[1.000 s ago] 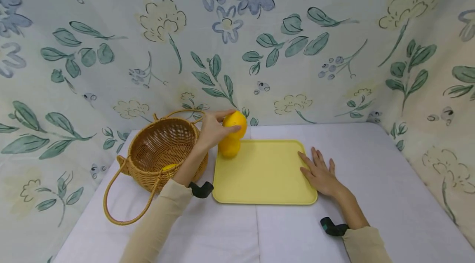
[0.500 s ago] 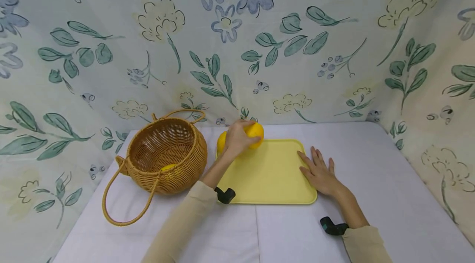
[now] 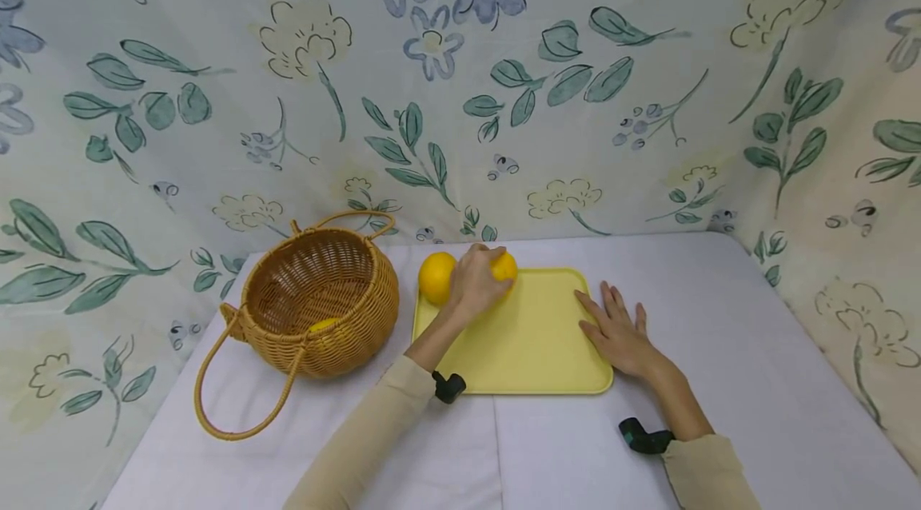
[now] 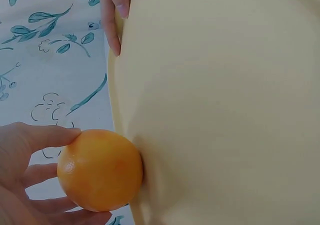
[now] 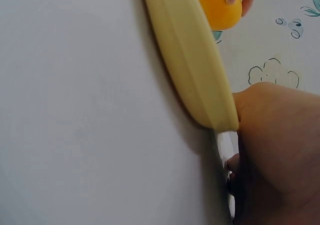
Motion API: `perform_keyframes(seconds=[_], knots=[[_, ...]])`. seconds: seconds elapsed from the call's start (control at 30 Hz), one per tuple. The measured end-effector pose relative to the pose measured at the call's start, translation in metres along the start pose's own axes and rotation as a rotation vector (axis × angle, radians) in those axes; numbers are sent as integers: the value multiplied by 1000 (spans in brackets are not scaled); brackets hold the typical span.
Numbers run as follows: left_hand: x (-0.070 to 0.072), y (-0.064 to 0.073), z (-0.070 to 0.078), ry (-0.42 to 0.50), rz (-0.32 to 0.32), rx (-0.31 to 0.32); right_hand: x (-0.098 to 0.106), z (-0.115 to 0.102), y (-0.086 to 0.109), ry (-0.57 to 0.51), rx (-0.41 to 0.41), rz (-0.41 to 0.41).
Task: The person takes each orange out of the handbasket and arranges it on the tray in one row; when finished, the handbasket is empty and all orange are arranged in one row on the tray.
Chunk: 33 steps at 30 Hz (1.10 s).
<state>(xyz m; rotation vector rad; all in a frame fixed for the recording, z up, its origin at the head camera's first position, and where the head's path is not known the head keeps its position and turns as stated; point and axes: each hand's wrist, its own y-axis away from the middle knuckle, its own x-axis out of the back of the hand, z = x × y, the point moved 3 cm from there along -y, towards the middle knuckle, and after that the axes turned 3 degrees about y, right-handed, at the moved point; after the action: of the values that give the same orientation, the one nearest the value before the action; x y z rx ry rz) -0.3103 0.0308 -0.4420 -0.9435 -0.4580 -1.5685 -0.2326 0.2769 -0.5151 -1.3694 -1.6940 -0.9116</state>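
Observation:
My left hand holds an orange over the back part of the yellow tray. In the left wrist view, the thumb and fingers curl round that orange, which sits close to the tray surface. A second orange rests at the tray's back left corner, partly behind the hand. My right hand lies at the tray's right edge, fingers spread and fingertips on the rim. The right wrist view has the tray's side close up beside the right hand.
A wicker basket stands left of the tray, its front handle hanging down onto the white tablecloth. Something yellow shows inside it. Behind the table hangs a floral cloth.
My left hand has carried the orange rightward and down, away from the first orange toward the tray's back middle. The right hand stays put.

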Motion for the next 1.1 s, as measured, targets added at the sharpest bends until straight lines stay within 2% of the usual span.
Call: perform_keyframes(seconds=[0.13,0.27,0.47,0.77,0.9,1.1], knots=[[4,0,3,-30,-69,0,1,-1,1,3,-3,1],[9,0,3,-46,-112,33,1,-2,1,7,-2,-4],[11,-2,1,-46,-113,44,2,-1,2,6,7,2],[17,-1,-12,32,-82,99,1,-1,2,5,15,5],[22,-1,-19,30,-79,70,1,-1,2,5,21,5],[23,-1,-28,77,-137,-32,1,0,1,9,20,4]])
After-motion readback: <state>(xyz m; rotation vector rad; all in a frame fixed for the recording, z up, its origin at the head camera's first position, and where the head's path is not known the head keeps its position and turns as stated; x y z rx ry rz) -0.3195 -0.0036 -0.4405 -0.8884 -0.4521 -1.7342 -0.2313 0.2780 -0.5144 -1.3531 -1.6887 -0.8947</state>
